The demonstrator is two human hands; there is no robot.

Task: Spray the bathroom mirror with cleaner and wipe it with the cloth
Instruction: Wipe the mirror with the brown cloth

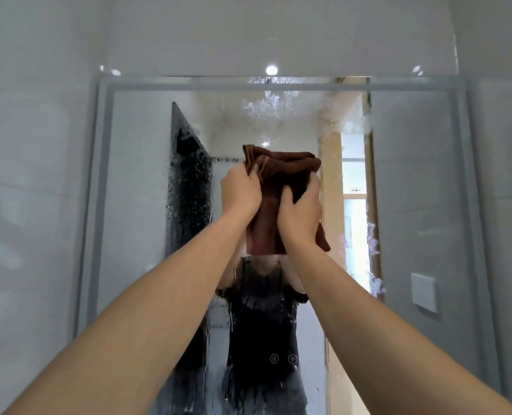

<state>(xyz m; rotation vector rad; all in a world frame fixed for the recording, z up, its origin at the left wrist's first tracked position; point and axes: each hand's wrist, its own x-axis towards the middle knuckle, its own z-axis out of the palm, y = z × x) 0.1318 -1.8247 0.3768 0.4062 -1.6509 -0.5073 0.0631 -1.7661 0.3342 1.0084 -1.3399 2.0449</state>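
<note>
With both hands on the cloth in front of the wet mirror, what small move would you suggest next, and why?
Probably press the brown cloth flat to the mirror and sweep upward. The left hand and right hand grip it bunched, and spray droplets cover the glass above and beside it.

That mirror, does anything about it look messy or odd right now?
Yes. The mirror is covered in droplets and runs of liquid, thickest near the top centre and down the dark reflections, so it looks streaky and blurred. That fits the cleaning job. The brown cloth is bunched up between the left hand and right hand. Nothing looks broken.
</note>
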